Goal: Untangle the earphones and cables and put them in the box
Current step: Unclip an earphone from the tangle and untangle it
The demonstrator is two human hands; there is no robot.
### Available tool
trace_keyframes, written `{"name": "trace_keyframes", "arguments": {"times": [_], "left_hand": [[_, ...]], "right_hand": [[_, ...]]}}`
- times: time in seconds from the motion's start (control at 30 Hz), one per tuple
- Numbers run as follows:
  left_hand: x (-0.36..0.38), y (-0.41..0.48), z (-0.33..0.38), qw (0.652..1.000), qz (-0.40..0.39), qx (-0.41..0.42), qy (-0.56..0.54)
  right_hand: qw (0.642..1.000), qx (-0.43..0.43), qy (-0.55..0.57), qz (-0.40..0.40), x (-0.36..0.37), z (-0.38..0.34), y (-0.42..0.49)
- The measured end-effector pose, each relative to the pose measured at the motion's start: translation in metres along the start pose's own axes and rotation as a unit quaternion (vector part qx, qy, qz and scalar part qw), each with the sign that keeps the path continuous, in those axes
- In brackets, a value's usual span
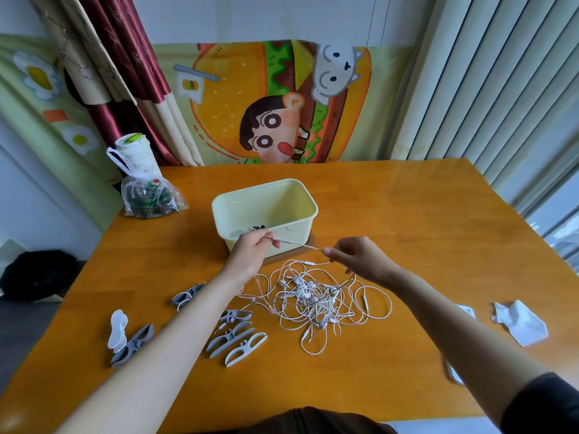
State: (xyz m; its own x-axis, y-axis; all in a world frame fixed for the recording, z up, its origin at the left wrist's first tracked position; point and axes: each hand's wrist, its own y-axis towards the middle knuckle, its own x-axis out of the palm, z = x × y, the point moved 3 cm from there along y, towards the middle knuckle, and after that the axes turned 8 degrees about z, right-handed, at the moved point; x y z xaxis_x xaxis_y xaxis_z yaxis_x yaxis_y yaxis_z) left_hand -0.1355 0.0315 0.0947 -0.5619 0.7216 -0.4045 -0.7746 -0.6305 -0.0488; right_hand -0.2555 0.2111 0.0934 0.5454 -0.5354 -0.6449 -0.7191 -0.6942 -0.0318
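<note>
Pinches a stretch of pale cable [302,245] between curled fingers of left hand [255,249] and right hand [360,258] at frame centre, long axis nearly level, dipping slightly rightward. Hangs before the cream box [266,211] (something dark inside), above the white tangle [316,302] lying lower centre on the table [407,214].

Orange wooden table [407,214] with glossy top. Centre: pale yellow plastic box [310,211] on brown board [302,255]. Nearer: tangle of white earphone cables [316,299]. Left: grey and white plastic cable clips [232,336], scattered. Far-left corner: clear plastic bag [147,198]. Right edge: crumpled white paper [520,321].
</note>
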Motion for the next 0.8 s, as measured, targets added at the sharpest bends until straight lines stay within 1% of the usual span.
{"name": "trace_keyframes", "arguments": {"times": [0.1,0.17,0.27,0.3,0.37,0.43,0.53,0.63,0.7,0.73,0.8], "left_hand": [[-0.006,0.005,-0.003,0.996,0.04,-0.065,-0.055],[-0.015,0.009,-0.007,0.991,0.069,-0.088,-0.079],[-0.021,0.01,-0.015,0.983,0.09,-0.116,-0.106],[-0.021,0.01,-0.018,0.98,0.096,-0.13,-0.116],[-0.02,0.009,-0.022,0.974,0.102,-0.154,-0.129],[-0.016,0.009,-0.024,0.973,0.094,-0.162,-0.136],[-0.011,0.008,-0.02,0.977,0.076,-0.147,-0.135],[-0.009,0.01,-0.008,0.986,0.072,-0.106,-0.105],[-0.008,0.009,0.001,0.992,0.053,-0.07,-0.088],[-0.007,0.007,0.005,0.994,0.036,-0.047,-0.088],[0.0,0.0,0.016,0.997,-0.01,-0.002,-0.079]], "right_hand": [[0.999,0.02,-0.015,-0.03,0.002,0.013,0.001],[0.997,0.043,-0.041,-0.047,0.002,0.025,0.0],[0.995,0.073,-0.066,-0.035,-0.001,0.036,0.002],[0.995,0.083,-0.056,-0.025,-0.004,0.037,0.003],[0.995,0.096,-0.006,0.023,-0.015,0.031,0.009],[0.992,0.058,0.009,0.113,-0.037,0.013,0.016],[0.968,-0.047,-0.039,0.245,-0.076,-0.036,0.024],[0.939,-0.118,-0.069,0.315,-0.1,-0.082,0.025],[0.931,-0.143,-0.099,0.319,-0.098,-0.098,0.024],[0.933,-0.143,-0.123,0.306,-0.091,-0.1,0.024],[0.943,-0.128,-0.174,0.253,-0.069,-0.095,0.022]]}}
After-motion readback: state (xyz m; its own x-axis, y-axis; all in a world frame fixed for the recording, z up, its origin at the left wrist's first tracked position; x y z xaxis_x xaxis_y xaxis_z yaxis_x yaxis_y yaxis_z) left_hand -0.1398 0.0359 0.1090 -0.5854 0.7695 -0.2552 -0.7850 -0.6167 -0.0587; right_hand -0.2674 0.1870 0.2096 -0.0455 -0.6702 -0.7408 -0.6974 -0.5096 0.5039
